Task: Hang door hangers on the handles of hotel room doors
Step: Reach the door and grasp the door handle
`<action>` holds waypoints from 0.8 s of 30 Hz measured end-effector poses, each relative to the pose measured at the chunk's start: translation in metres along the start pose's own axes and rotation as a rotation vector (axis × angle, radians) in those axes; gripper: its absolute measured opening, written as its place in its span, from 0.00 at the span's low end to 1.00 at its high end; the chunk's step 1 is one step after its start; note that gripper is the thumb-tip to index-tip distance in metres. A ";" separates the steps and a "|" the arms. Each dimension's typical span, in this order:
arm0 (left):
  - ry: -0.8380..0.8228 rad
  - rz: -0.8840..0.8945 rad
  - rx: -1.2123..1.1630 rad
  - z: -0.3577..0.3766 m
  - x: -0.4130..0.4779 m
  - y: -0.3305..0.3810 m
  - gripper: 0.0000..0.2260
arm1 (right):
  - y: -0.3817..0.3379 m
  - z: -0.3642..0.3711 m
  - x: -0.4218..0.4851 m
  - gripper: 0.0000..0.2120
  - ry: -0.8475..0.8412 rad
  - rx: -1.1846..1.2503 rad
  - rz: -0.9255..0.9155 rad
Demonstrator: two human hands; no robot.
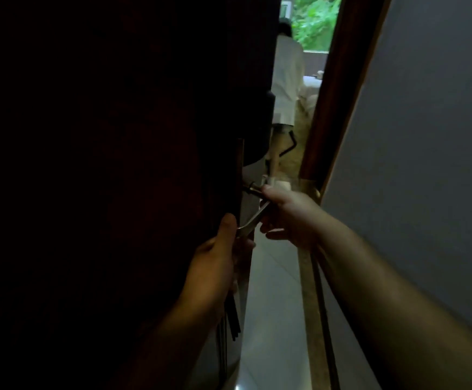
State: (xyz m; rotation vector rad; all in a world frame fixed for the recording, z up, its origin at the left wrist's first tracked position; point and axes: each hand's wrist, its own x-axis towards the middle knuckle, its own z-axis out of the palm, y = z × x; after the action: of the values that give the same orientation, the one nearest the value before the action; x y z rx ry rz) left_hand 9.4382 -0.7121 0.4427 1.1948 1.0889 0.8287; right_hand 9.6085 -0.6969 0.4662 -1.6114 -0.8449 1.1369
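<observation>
Nearest: dark flat strips hang below the left hand [215, 254], at the door's edge. I take them for door hangers [232, 319], a small bunch. It is too dark to count them, but there is more than one strip.

Left hand: thumb up, fingers wrapped round the top of the bunch, close against the door [116, 164].

Right hand [288, 218], just beyond and to the right: fingers curled round the metal lever handle [251, 219]. The lever's tip runs down toward the left thumb, almost touching it.

Progress, as a judgement: this door is at the hanging step and not finished. No hanger can be seen looped over the lever. Whether one is partly on is hidden by the fingers and the dark. The rest of the bunch suggests more doors to come.

Counts: two hands, one handle, one door standing ajar, one door frame [338, 94] on the right.

Pale tiled floor [274, 305] runs through the gap. Grey wall [426, 136] on the right.

Far: one person in white [286, 80] inside the room, back turned. Behind them one window with green foliage [316, 21].
</observation>
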 end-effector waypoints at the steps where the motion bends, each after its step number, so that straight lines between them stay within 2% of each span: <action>1: 0.044 0.005 0.000 -0.005 0.013 0.003 0.24 | -0.003 0.008 0.016 0.16 -0.043 -0.008 -0.021; 6: 0.216 0.068 0.027 -0.033 0.069 0.018 0.23 | -0.018 0.047 0.083 0.19 -0.215 -0.047 -0.068; 14: 0.357 0.052 0.004 -0.079 0.119 0.030 0.25 | -0.044 0.101 0.161 0.17 -0.400 -0.074 -0.097; 24: 0.518 0.055 -0.045 -0.127 0.174 0.043 0.23 | -0.074 0.161 0.226 0.20 -0.587 -0.179 -0.155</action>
State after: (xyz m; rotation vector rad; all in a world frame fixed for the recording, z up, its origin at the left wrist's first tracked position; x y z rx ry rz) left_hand 9.3702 -0.5037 0.4465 0.9984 1.4470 1.2408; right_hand 9.5295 -0.4207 0.4550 -1.3287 -1.4577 1.4790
